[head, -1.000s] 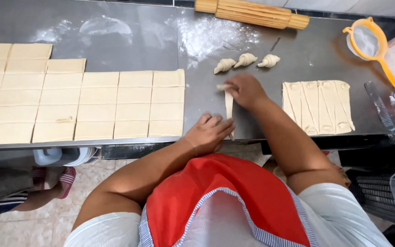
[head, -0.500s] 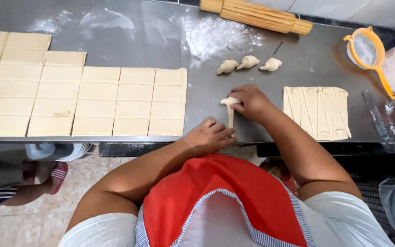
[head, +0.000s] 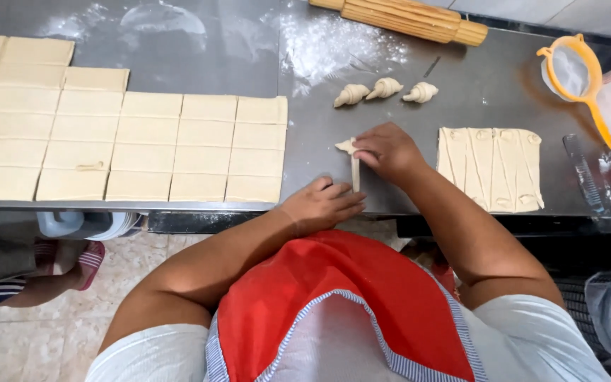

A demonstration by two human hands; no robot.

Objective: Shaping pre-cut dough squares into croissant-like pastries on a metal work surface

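Our right hand (head: 385, 150) presses down on the wide, part-rolled end of a thin dough strip (head: 353, 164), fingers curled over the roll and gripping it against the steel. Our left hand (head: 322, 204) rests flat at the near edge, fingers loosely spread with nothing in its grasp, the fingertips touching the strip's narrow tail. The strip lies lengthwise toward us on the bare metal, between the big dough sheet and the smaller cut piece.

Under it all we see the stainless steel worktable (head: 199, 49), dusted in places with flour (head: 334, 46). On our left a large sheet of dough cut into rectangles (head: 121, 141) covers much of the surface and reaches the near rim. Our red apron with striped trim (head: 341, 304) fills the lower middle of the view. To the right of the hands lies a smaller slab of dough scored into long triangles (head: 491, 168), with small dabs at the wide ends. At the far edge a wooden rolling pin (head: 408, 18) lies at a slant. An orange-rimmed sieve (head: 571, 71) sits at the far right, its handle pointing toward us. Beyond the hands three rolled croissants (head: 385, 90) stand in a row, just beside one another.
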